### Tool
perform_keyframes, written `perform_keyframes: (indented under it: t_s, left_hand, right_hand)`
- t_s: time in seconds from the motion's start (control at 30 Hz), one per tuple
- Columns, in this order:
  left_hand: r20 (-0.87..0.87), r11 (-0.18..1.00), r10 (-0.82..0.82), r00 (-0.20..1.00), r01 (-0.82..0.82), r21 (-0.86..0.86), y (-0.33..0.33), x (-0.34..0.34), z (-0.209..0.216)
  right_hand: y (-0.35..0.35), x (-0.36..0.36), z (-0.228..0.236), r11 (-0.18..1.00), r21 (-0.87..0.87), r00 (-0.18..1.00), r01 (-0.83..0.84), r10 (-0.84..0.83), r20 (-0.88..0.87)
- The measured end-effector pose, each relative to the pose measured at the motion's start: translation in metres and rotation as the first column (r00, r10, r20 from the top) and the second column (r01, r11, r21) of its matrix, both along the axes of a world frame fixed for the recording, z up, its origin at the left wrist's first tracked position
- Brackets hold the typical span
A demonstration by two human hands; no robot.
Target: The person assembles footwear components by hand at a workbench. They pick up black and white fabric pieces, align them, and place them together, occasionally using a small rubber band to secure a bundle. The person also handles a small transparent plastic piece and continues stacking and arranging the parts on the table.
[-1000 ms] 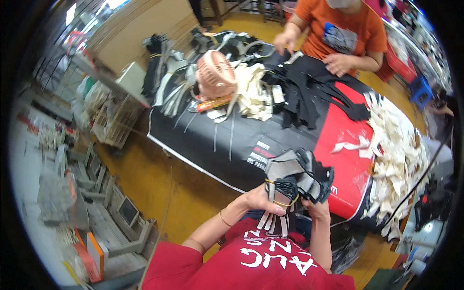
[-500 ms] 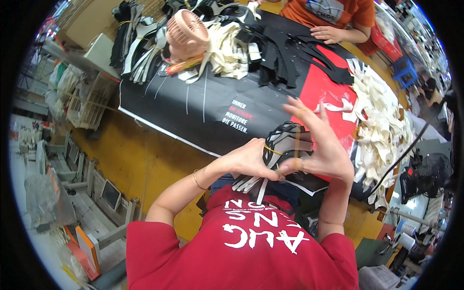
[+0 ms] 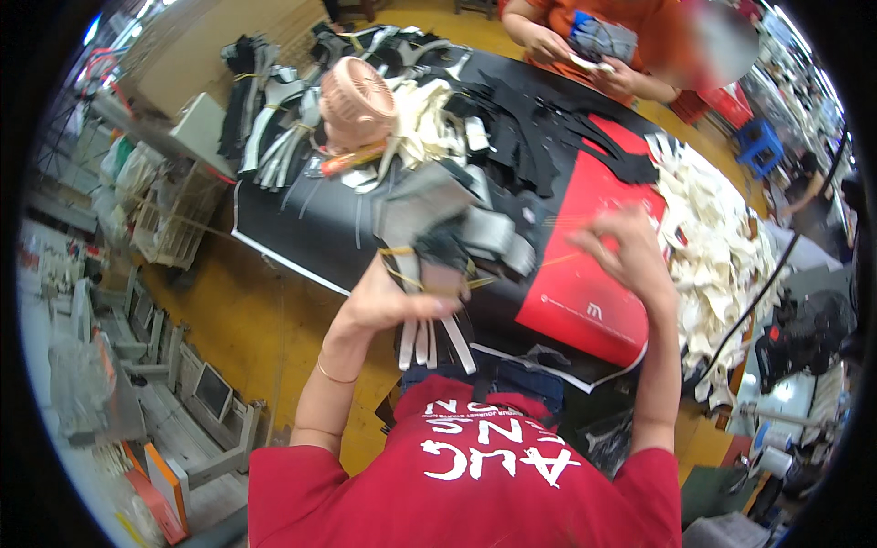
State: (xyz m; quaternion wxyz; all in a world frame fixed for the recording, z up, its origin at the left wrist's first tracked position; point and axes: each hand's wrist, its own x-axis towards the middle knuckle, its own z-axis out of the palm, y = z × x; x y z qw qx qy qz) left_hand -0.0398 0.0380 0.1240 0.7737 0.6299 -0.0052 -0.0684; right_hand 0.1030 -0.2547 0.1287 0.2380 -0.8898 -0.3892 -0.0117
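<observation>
My left hand (image 3: pixel 382 300) is closed around a bundle of grey, black and white fabric pieces (image 3: pixel 425 208), its thumb pressed across the front. Narrow white strips hang below that hand. A yellow rubber band (image 3: pixel 398 251) crosses the bundle, and a thin stretch of it runs rightward toward my right hand (image 3: pixel 632 256). Thumb and fingers of the right hand are bent together at the end of this stretched band, somewhat blurred, above the red part of the table cover (image 3: pixel 585 306).
A pink fan (image 3: pixel 358 102) stands among tied fabric bundles (image 3: pixel 285 137) and a cream pile (image 3: pixel 422 119). Black pieces (image 3: pixel 516 137) lie beyond my hands, cream scraps (image 3: pixel 717 237) along the right. Across the table, a person in orange (image 3: pixel 630 27) holds a small pale piece.
The bundle has risen and moved left in my left hand. My right hand has drawn away to the right, stretching the band. The person opposite has lifted a pale piece.
</observation>
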Motion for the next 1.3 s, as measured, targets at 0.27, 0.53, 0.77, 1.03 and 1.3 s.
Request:
perform_keyframes:
  t_s: [0.27,0.53,0.77,1.03,1.3]
  left_hand:
    - [0.085,0.992,0.051,0.995,-0.041,-0.123,-0.009,-0.005,-0.041]
    - [0.435,0.999,0.043,0.899,-0.032,-0.033,-0.057,-0.004,-0.059]
    - [0.066,0.884,-0.359,0.931,0.362,-0.296,-0.069,-0.011,-0.069]
    - [-0.021,0.88,-0.444,0.896,0.44,0.181,-0.064,-0.008,-0.069]
    - [0.162,0.683,-0.512,0.844,0.285,0.672,-0.077,-0.02,-0.038]
  right_hand:
    - [-0.026,-0.076,-0.007,-0.153,0.953,0.542,0.262,0.84,-0.015]
    - [0.041,-0.058,-0.074,0.137,0.792,0.799,0.595,0.0,-0.601]
    - [0.049,-0.069,-0.06,0.495,0.66,0.516,0.565,0.413,-0.751]
    - [0.002,-0.063,-0.002,0.84,0.5,0.798,-0.211,0.443,-0.408]
    - [0.058,-0.009,0.041,0.628,-0.129,0.598,-0.767,0.629,-0.497]
